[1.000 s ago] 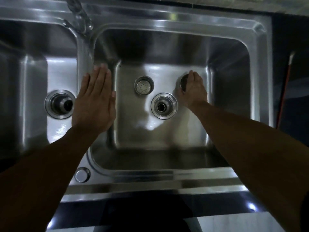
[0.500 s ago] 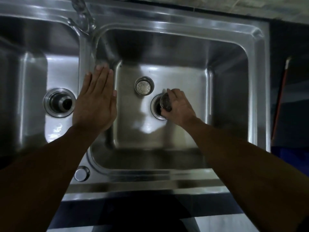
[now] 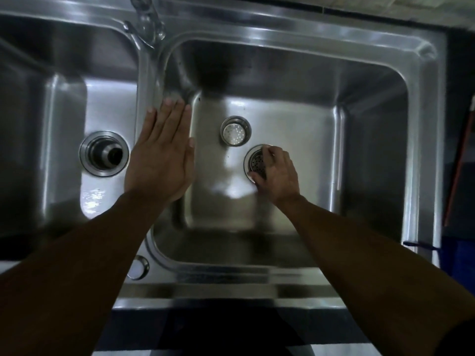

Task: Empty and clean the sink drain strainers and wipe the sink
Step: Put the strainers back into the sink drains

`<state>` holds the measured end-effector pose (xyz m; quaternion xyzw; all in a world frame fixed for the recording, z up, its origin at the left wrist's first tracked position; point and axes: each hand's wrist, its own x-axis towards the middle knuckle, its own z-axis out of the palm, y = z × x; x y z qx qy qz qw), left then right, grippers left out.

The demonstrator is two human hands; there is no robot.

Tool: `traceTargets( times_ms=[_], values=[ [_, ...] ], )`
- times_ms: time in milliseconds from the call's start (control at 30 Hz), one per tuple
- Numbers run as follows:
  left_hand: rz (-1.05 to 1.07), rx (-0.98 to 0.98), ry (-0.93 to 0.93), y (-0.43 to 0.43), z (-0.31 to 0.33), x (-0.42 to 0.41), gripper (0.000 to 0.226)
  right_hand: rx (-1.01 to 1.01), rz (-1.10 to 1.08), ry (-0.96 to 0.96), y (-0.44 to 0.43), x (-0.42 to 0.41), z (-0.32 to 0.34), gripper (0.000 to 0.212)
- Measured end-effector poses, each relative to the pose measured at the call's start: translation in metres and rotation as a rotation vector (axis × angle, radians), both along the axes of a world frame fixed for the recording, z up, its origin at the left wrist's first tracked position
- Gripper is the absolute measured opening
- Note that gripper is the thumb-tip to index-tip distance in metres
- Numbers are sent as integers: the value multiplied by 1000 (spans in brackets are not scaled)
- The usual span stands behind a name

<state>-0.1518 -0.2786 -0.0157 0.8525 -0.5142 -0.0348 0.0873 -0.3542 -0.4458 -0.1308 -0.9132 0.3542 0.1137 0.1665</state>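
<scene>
A double stainless steel sink (image 3: 303, 27) fills the view. In the right basin my right hand (image 3: 279, 174) grips a perforated metal strainer (image 3: 257, 163) that sits in the right drain's ring. A second strainer basket (image 3: 235, 130) stands loose on the basin floor just behind and left of that drain. My left hand (image 3: 162, 155) lies flat, fingers together, on the divider between the two basins. The left basin's drain (image 3: 104, 153) is uncovered, with no strainer in it.
The tap (image 3: 146, 21) rises from the rim at the back, above the divider. A small round metal cap (image 3: 138, 267) sits on the front rim. A red stick (image 3: 460, 160) leans in the dark area right of the sink.
My right hand carried the strainer from the right side of the basin floor leftward onto the right drain and lowered it into the ring. My left hand stayed on the divider.
</scene>
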Motion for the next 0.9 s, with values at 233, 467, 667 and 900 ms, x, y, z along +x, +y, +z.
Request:
traceTargets(
  times_ms=[233, 467, 667, 900],
  values=[
    [0, 21, 17, -1, 2, -1, 56, 94, -154, -136, 17, -6, -11, 65],
    [7, 55, 36, -1, 5, -3, 58, 143, -202, -166, 21, -10, -23, 63],
    [-2, 19, 19, -1, 5, -4, 55, 150, -205, -189, 19, -13, -26, 64],
    [10, 78, 48, -1, 8, -4, 57, 120, -180, -316, 17, -4, -10, 66]
  ],
)
